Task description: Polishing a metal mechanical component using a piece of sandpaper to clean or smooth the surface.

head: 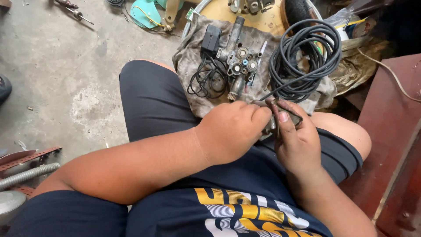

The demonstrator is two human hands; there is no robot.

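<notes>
Concrete floor (pixel 66 66) was seen behind. A small dark metal part (pixel 280 115), long axis toward 4 o'clock, was gripped by both the left hand (pixel 232 131) and right hand (pixel 296 140), over a cloth (pixel 193 57) carrying a pump head (pixel 239 61) and coiled cable (pixel 305 61).

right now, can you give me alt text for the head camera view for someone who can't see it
A seated person's left hand and right hand together grip a small dark metal part over their lap. Ahead on a dirty cloth lie a metal valve block, a black adapter and a coiled black cable.
</notes>
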